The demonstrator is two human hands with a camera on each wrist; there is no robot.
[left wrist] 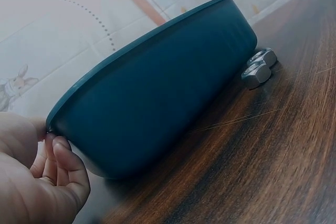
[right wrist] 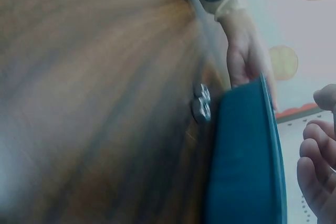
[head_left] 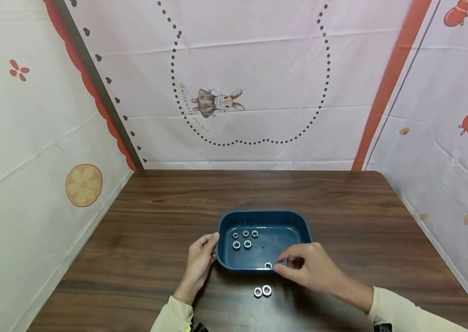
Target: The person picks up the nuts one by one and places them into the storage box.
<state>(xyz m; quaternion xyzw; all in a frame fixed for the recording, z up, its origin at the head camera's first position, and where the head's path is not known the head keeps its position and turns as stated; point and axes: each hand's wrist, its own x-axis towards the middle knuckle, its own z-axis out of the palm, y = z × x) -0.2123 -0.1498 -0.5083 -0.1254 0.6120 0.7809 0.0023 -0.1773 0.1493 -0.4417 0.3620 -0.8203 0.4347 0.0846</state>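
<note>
My left hand (head_left: 200, 262) pinches the left end of a dark blue plastic tray (head_left: 263, 216) between thumb and fingers; the left wrist view has the thumb at the rim and curled fingers under it. Several hex nuts (head_left: 248, 244) lie in the tray's left half. One more nut (head_left: 268, 265) shows by the near wall, just left of my right thumb tip. Over the tray's near right corner is my right hand (head_left: 310, 267), its thumb and bent fingers apart. Nothing shows between them in the right wrist view (right wrist: 321, 150).
Two nuts (head_left: 262, 291) stand side by side on the brown wooden table (head_left: 167, 203), just in front of the tray. Printed white cloth (head_left: 259, 69) hangs behind the table and along both sides.
</note>
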